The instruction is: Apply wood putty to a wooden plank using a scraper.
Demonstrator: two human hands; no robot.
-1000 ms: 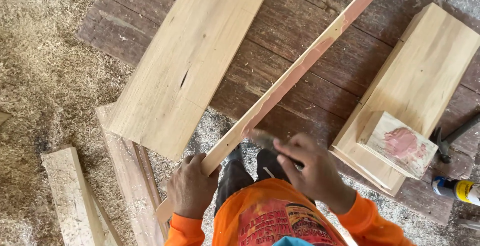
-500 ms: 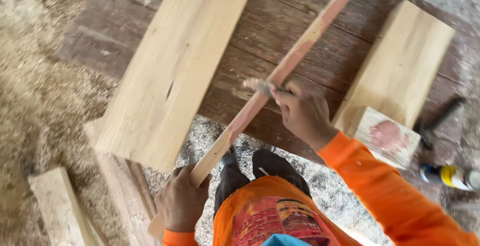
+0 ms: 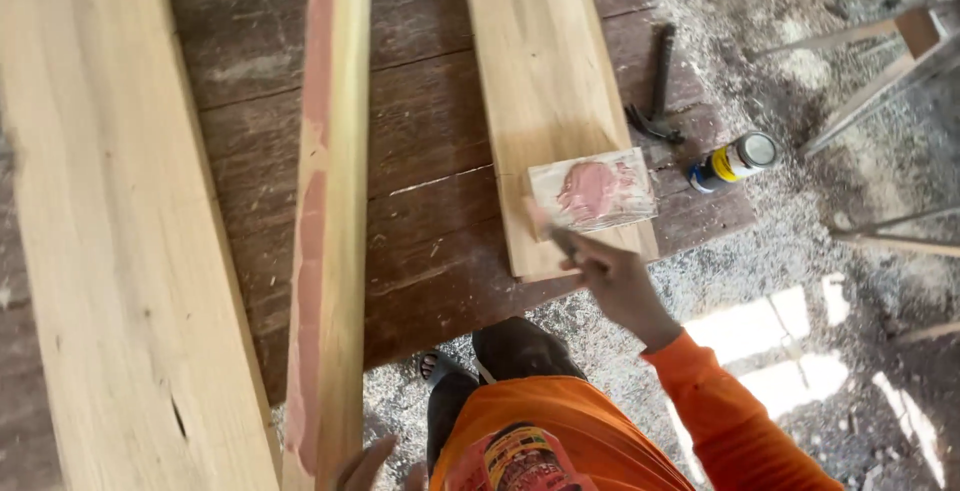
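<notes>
— What's the right hand [image 3: 618, 286] doing, at centre right of the frame?

— It's closed around a small putty knife [image 3: 552, 234], the blade tip just beside a little wooden block [image 3: 594, 194] smeared with pink filler [image 3: 592, 191] (the block serves as a palette). The block lies on the near end of a short pale board [image 3: 545, 81].

— And the left hand [image 3: 372, 466]?

— At the bottom edge, fingers loosely spread against the lower end of a narrow strip [image 3: 327, 201] coated with the same pink filler along its left face; whether it grips, I cannot tell.

— Any containers?

— One can [image 3: 733, 161] with a yellow band, lying on its side at the platform's right edge, beside a dark hammer [image 3: 657, 91]. Its contents can't be seen.
</notes>
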